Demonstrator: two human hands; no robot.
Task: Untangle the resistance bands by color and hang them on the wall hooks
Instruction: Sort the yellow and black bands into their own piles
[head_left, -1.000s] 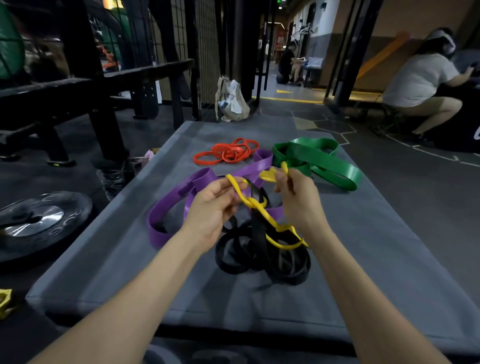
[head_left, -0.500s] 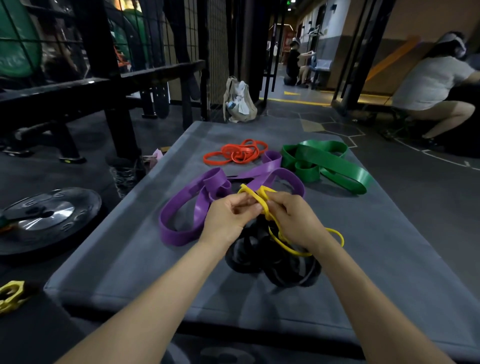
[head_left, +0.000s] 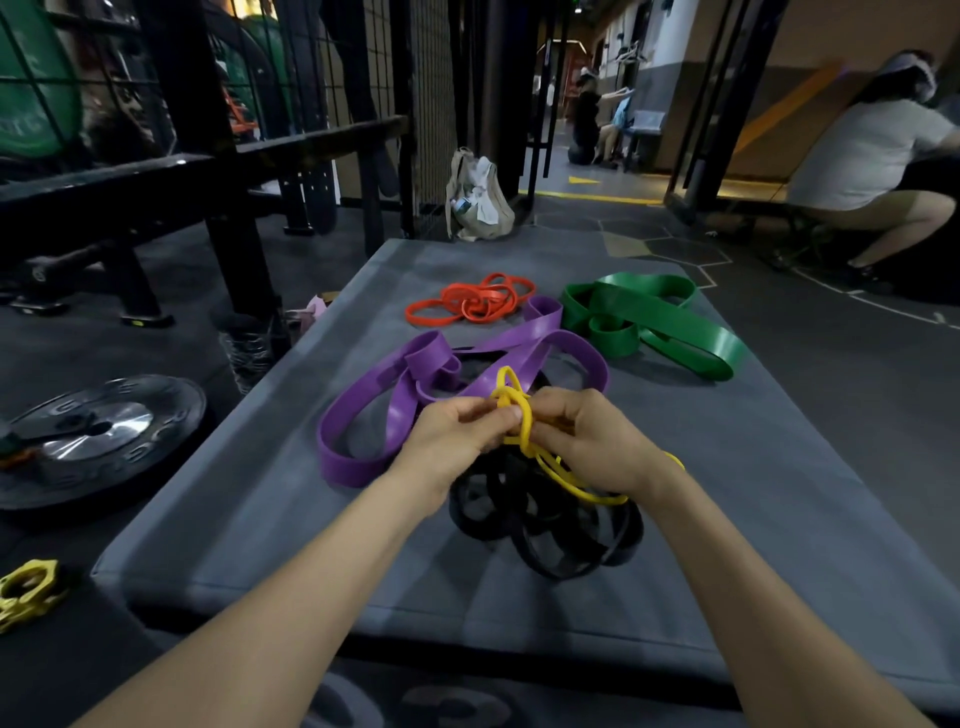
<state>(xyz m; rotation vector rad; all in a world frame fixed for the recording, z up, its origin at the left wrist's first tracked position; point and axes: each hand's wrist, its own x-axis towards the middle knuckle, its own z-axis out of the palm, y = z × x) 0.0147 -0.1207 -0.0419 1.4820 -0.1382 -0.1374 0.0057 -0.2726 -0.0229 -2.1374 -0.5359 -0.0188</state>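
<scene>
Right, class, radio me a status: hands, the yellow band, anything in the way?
Left hand and right hand both pinching the yellow band. Yellow still knotted, trailing over the black bands. Purple band close behind. No hooks in view.

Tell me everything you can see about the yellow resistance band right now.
The yellow resistance band is a thin, narrow loop of smooth rubbery material, far slimmer than the purple band behind it. It is knotted into small loops at the top, where the left hand and right hand both pinch it above the gray mat. Its slack lower part droops under the right wrist onto the black bands heaped below. Part of it is hidden by the hands.
</scene>
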